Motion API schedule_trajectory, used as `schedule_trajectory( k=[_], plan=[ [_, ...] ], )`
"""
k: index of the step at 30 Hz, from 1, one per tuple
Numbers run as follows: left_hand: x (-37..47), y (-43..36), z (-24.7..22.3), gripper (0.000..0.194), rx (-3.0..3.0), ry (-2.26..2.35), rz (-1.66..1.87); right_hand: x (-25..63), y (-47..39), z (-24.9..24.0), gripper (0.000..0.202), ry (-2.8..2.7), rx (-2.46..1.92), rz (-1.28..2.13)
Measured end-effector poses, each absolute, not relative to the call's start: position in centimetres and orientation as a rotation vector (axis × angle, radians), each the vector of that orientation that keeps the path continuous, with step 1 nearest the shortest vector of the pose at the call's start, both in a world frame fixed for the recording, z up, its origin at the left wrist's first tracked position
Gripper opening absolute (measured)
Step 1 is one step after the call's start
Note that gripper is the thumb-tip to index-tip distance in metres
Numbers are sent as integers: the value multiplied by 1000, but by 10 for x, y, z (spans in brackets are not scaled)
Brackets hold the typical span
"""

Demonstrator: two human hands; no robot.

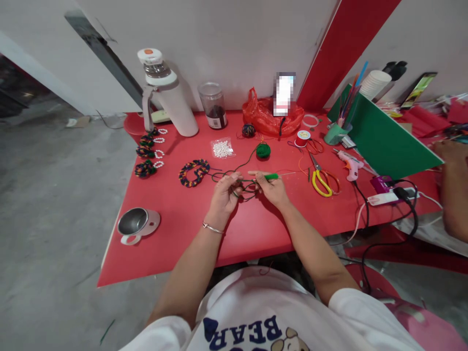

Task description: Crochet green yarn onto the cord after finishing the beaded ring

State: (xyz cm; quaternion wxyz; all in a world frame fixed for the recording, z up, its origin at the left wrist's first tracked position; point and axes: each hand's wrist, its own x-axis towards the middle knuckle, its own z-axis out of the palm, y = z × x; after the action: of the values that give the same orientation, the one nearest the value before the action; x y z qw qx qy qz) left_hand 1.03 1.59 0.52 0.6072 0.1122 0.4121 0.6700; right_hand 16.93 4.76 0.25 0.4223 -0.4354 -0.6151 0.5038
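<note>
Pinched between the fingers of my left hand is a strand of dark green yarn, which loops across to the other hand. My right hand grips a crochet hook with a green handle; its thin metal shaft points right. Behind the hands lies a small green yarn ball, its strand trailing toward my left hand. A multicoloured crocheted ring rests on the red table to the left of my hands. The exact stitch at my fingertips is too small to make out.
Yellow-handled scissors, a pink glue gun and a power strip lie to the right. A metal mug stands at left, a white bottle behind. A packet of white beads lies centrally. Another person's arm shows at right.
</note>
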Motion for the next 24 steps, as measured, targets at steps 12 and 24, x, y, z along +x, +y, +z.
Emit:
schedule_trajectory(
  k=[12,24],
  plan=[
    [16,9,7,49,499,1028,1239,170,47,2,66,-1595,-1029,1231],
    [10,7,8,44,582,960,1233,175,42,13,59,-1721,-836,1355]
  ],
)
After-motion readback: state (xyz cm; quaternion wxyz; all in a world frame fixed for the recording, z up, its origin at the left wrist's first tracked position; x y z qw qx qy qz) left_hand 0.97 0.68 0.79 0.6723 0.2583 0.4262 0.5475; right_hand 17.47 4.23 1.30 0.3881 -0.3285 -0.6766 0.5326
